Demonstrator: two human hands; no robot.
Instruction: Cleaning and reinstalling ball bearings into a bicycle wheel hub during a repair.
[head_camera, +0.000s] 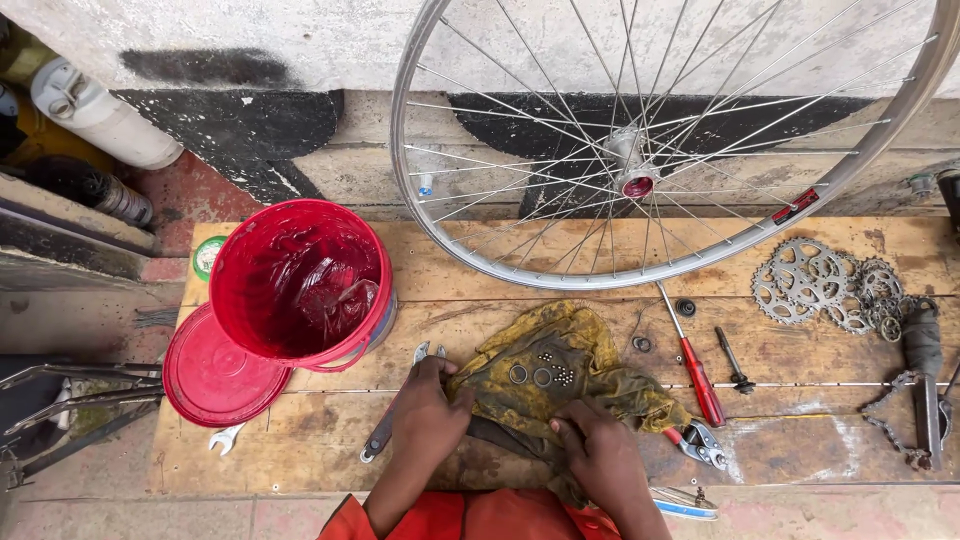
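Observation:
A dirty yellow rag (560, 375) lies on the wooden board (800, 450) with small steel balls (555, 372) and two metal rings (530, 376) on top of it. My left hand (428, 415) pinches the rag's left edge. My right hand (598, 450) presses on its near edge with the fingers curled into the cloth. A flat wrench (388, 425) lies just left of my left hand.
A red bucket (300, 280) with grease stands at the left beside its red lid (210, 375). A spoked bicycle wheel (640, 140) leans on the wall. Screwdrivers (695, 365), pliers (700, 442), sprockets (825, 285) and a chain (900, 430) lie at right.

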